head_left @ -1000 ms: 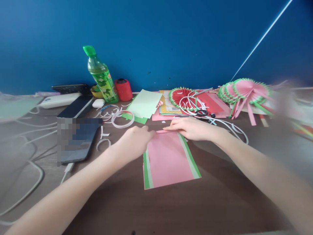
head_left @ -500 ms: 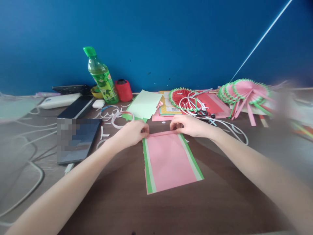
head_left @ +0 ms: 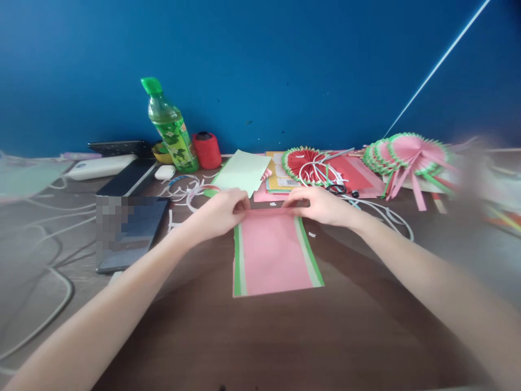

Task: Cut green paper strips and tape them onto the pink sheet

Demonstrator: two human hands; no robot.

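Note:
A pink sheet of paper (head_left: 274, 255) with green and pale green strips along its two sides lies over the dark brown table (head_left: 252, 342). My left hand (head_left: 228, 209) pinches the sheet's far left corner. At the far right corner my right hand (head_left: 315, 205) pinches the same edge. A narrow band along that far edge looks folded between the hands, though the fingertips partly hide it. The near edge of the paper is free.
Behind the hands are a pale green sheet (head_left: 243, 169), a red pleated fan (head_left: 303, 163) and white cables (head_left: 391, 212). Pink pleated fans (head_left: 411, 155) stand back right. A green bottle (head_left: 173, 133), red thread spool (head_left: 207, 151) and tablet (head_left: 138, 233) are on the left.
The sheet's near edge has moved away from me and the paper sits straighter. Both hands have shifted slightly toward the wall, still gripping the far edge.

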